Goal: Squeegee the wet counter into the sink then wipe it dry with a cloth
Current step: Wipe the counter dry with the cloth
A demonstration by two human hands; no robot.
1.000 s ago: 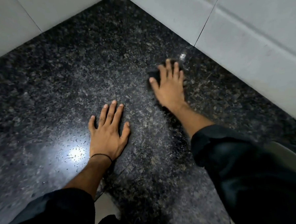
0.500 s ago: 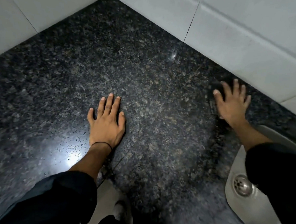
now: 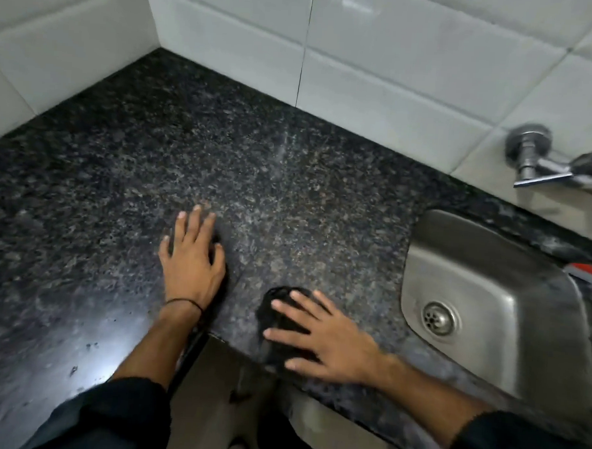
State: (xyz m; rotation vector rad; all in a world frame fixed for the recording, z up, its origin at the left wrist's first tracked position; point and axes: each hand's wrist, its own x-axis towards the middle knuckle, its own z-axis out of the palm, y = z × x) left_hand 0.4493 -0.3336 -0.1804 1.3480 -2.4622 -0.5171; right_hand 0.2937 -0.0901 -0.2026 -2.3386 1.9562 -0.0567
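The dark speckled granite counter [image 3: 188, 150] fills the head view. My right hand [image 3: 333, 343] lies flat, fingers spread, pressing a small dark cloth [image 3: 276, 302] onto the counter close to its front edge, left of the sink. Most of the cloth is hidden under my palm. My left hand [image 3: 191, 267] rests flat on the bare counter a little to the left, holding nothing. The steel sink [image 3: 490, 286] with its round drain [image 3: 439, 317] is set into the counter at the right.
White wall tiles [image 3: 381, 74] meet the counter at the back and left, forming a corner. A metal tap [image 3: 548, 165] sticks out of the wall above the sink. A red and grey object [image 3: 590, 270] shows at the sink's right edge. Small dark specks lie at the near left.
My right hand has slid the cloth from the back near the wall, past the sink side, to the front edge. My left hand stayed flat. The view widened to show sink and tap.
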